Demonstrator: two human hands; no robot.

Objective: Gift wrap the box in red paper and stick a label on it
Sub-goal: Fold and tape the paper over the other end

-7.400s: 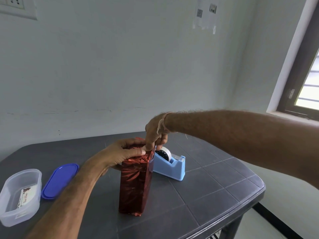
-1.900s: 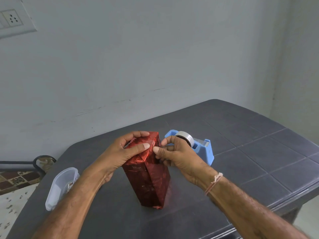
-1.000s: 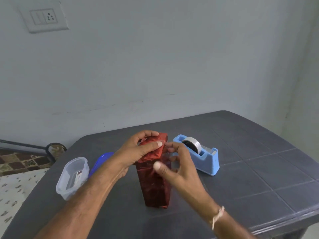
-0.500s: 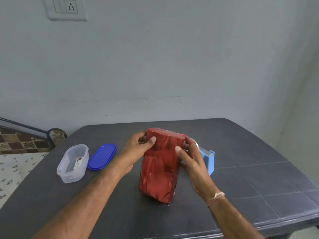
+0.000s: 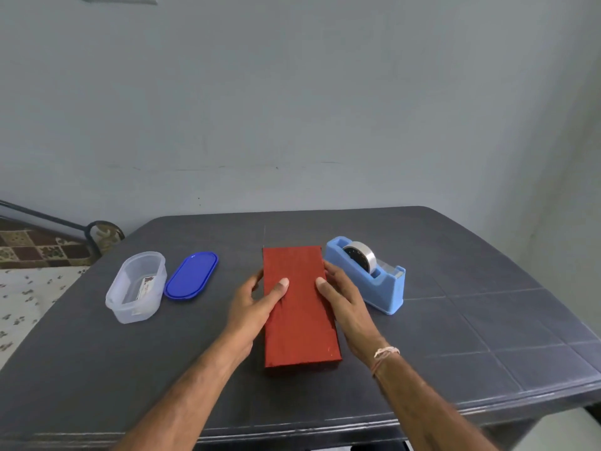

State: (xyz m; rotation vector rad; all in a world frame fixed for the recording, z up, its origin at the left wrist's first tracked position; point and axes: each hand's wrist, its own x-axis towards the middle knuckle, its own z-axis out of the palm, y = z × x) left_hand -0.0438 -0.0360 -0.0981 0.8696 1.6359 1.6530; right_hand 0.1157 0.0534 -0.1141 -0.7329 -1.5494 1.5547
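Note:
The box wrapped in red paper [image 5: 300,317] lies flat on the dark grey table [image 5: 455,336], its long side running away from me. My left hand [image 5: 257,304] holds its left edge, thumb on the top face and fingers down the side. My right hand [image 5: 341,301] holds the right edge the same way, thumb on top. A clear plastic container [image 5: 136,288] at the left holds a small printed label [image 5: 147,285].
A blue lid [image 5: 192,275] lies between the container and the box. A light blue tape dispenser [image 5: 369,275] with a roll of tape stands just right of my right hand. The wall runs behind the table; a patterned floor shows at the left.
The box stood upright while both hands worked at its top end. It has since been tipped over and now lies flat, both hands gripping its sides.

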